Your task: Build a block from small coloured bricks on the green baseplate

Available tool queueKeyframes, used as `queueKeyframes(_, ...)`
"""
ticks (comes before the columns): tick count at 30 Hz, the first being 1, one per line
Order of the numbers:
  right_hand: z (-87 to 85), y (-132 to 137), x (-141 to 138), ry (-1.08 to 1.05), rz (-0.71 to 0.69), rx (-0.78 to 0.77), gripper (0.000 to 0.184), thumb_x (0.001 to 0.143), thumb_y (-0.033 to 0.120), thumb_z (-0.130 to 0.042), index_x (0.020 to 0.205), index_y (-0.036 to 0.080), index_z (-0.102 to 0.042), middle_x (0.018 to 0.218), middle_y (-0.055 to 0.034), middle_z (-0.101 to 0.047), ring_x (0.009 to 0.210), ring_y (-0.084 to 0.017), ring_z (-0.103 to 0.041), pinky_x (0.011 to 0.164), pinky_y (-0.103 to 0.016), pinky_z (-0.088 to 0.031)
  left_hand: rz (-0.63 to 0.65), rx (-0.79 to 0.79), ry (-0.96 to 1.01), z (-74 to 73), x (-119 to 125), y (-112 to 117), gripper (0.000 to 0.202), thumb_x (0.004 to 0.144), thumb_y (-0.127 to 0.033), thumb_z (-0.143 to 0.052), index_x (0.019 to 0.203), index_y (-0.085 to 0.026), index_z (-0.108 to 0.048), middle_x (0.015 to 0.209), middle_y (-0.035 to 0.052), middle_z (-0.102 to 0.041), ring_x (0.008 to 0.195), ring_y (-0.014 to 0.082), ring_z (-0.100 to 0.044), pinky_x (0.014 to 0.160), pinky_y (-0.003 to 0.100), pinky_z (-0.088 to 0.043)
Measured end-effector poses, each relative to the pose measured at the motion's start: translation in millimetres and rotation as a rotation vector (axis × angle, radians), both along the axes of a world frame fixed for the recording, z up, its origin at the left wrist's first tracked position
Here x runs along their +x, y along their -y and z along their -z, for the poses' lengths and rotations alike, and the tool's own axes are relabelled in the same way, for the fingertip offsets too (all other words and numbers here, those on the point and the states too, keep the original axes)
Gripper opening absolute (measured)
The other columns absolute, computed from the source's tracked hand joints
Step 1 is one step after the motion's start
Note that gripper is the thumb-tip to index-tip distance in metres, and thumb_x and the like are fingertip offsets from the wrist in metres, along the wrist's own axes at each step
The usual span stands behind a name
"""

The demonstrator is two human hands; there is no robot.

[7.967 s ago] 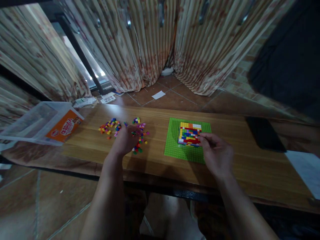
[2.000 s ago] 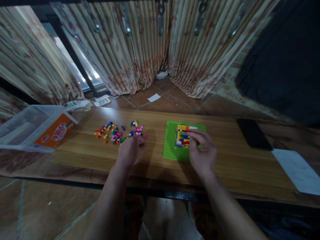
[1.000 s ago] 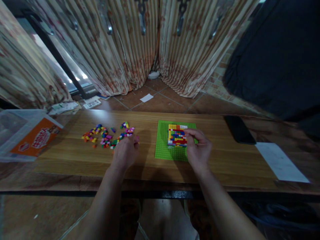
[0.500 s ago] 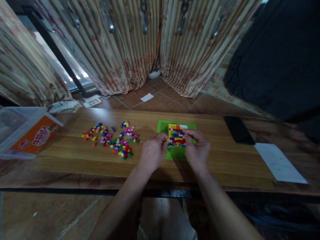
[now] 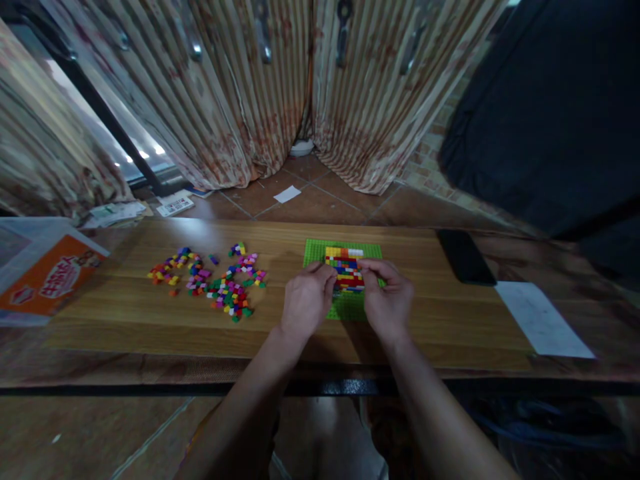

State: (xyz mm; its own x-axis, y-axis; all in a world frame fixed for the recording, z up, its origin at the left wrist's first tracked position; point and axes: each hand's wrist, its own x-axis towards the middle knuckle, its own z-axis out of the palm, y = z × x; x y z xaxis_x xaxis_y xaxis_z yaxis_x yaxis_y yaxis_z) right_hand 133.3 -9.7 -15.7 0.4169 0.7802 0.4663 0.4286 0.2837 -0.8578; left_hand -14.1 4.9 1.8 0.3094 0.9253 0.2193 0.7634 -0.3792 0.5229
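A green studded baseplate (image 5: 345,309) lies on the wooden board, carrying a low build of multicoloured toy bricks (image 5: 349,281) with yellow, red, blue and white rows. At the build's left edge is my left hand (image 5: 307,300), thumb and forefinger pinched together. My right hand (image 5: 389,297) closes its thumb and forefinger at the upper right edge of the build. Both sets of fingertips touch or nearly touch the bricks. Whether a small loose brick sits between either pair of fingertips is hidden.
Loose coloured bricks (image 5: 230,290) are spread over the left of the wooden board (image 5: 285,233). A clear plastic box (image 5: 30,230) with an orange label stands at far left. To the right lie a black phone (image 5: 465,257) and a white paper sheet (image 5: 545,320). Curtains hang beyond.
The view has shifted slightly, so the board and its contents appear further left. My left fingertips now reach over the build's left edge; my right hand stays at its right edge.
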Motion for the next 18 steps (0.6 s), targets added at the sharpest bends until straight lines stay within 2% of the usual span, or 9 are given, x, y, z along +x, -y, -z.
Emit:
queueKeyframes(10,-0.4,2.6,-1.5,0.037,-0.004,-0.058,0.022,0.082,0.020,-0.052,0.083,0.022,-0.074,0.088,-0.0042,-0.073,0.087,-0.019,-0.068,0.084,-0.037,-0.053,-0.049,0.026,-0.041,1.7,3.7,2.6,0.029,0.097,-0.027,-0.043,0.089,-0.023,-0.070,0.092,0.0037,-0.066,0.085,0.0148,-0.061,0.074,0.025,-0.044)
queueKeyframes(18,3.3,5.3,-2.1,0.109,0.010,-0.125,0.021,0.083,0.025,-0.054,0.086,0.021,-0.074,0.091,-0.0058,-0.073,0.083,-0.020,-0.068,0.078,-0.035,-0.053,-0.085,0.033,-0.002,4.0,7.6,3.6,0.025,0.094,-0.025,-0.048,0.084,-0.023,-0.070,0.088,0.0028,-0.067,0.082,0.0143,-0.062,0.070,0.024,-0.044)
